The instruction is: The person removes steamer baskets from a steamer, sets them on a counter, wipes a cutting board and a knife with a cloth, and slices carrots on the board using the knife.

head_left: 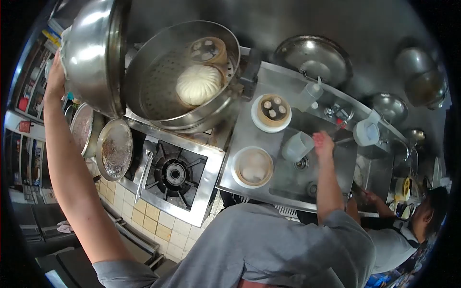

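Observation:
My left hand (pixel 55 79) is closed at the back of a large steel steamer lid (pixel 91 53), with white cloth by the fingers; the lid is held up on its side. Beside it is a wide steamer pot (pixel 149 81) with a perforated base, holding a big pleated bun (pixel 199 85) and a small bamboo basket (pixel 218 50) of dark food with pale pieces. Over the sink (pixel 331 168), my right hand (pixel 324 143) is closed at a translucent plastic jug (pixel 297 146), which looks tilted. Its fingers partly hide the grip.
Two bamboo baskets on white plates, one with pale pieces (pixel 273 108) and one with white buns (pixel 253 165), stand on the steel counter. A burner (pixel 175 171), a pan (pixel 115 149) and a wok (pixel 314 60) are around. A co-worker (pixel 394 245) stands at right.

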